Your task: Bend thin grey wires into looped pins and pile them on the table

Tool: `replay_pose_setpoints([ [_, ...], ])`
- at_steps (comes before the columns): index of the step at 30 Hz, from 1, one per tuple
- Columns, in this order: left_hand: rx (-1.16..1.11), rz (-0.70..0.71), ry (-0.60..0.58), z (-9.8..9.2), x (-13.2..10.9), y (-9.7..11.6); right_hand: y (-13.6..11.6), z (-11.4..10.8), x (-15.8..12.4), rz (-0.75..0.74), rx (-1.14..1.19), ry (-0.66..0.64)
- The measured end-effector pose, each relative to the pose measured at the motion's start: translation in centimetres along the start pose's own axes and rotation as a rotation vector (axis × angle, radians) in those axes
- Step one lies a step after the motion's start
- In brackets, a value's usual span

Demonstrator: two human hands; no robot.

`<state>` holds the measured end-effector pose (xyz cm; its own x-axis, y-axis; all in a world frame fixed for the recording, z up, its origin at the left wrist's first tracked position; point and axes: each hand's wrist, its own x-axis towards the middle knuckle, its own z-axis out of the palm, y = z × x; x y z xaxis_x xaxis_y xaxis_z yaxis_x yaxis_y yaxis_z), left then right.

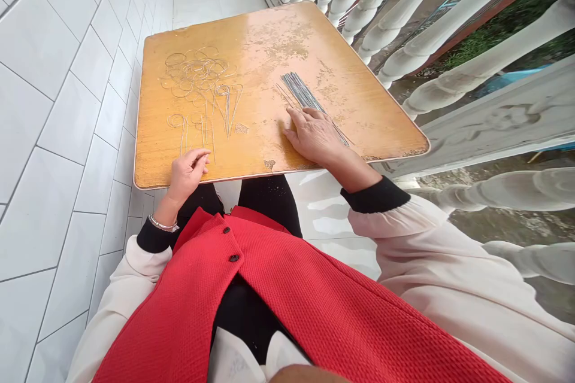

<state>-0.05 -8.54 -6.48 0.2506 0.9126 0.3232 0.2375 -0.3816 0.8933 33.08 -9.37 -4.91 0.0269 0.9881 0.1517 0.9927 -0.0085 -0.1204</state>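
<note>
On the right part of the wooden tabletop lies a bundle of straight thin metal wires [300, 88]. My right hand [314, 134] rests palm down over its near end, fingers stretched out and touching the wires, thumb apart. At the table's near left edge is my left hand [189, 170], its fingers curled and pressed together; whether a wire is between them I cannot make out. Just beyond it lie several wires bent into loops with straight tails [228, 105]. Farther back is a tangled pile of looped wires [197, 72].
The yellow-brown table [265, 137] has worn patches and a chipped edge. A white tiled wall [58, 102] runs close along the left. On the right stands a white balustrade [404, 54] with greenery beyond. My knees are under the near table edge.
</note>
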Motion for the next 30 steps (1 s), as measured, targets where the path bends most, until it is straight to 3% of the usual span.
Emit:
replay_pose_setpoints([
  [12,0.045,0.056,-0.001,-0.1,-0.1,-0.1,-1.7,-0.1,-3.7,-0.268,0.138,0.082],
  [18,0.111,0.115,0.012,0.2,0.2,-0.3,-2.1,0.2,-5.7,-0.315,0.180,0.119],
  [23,0.234,0.295,-0.067,1.0,0.7,0.4,-2.3,-0.6,-5.1,-0.174,0.107,0.106],
  [30,0.177,0.192,-0.116,1.3,0.8,0.4,-1.5,-1.4,-2.2,0.075,-0.025,-0.020],
])
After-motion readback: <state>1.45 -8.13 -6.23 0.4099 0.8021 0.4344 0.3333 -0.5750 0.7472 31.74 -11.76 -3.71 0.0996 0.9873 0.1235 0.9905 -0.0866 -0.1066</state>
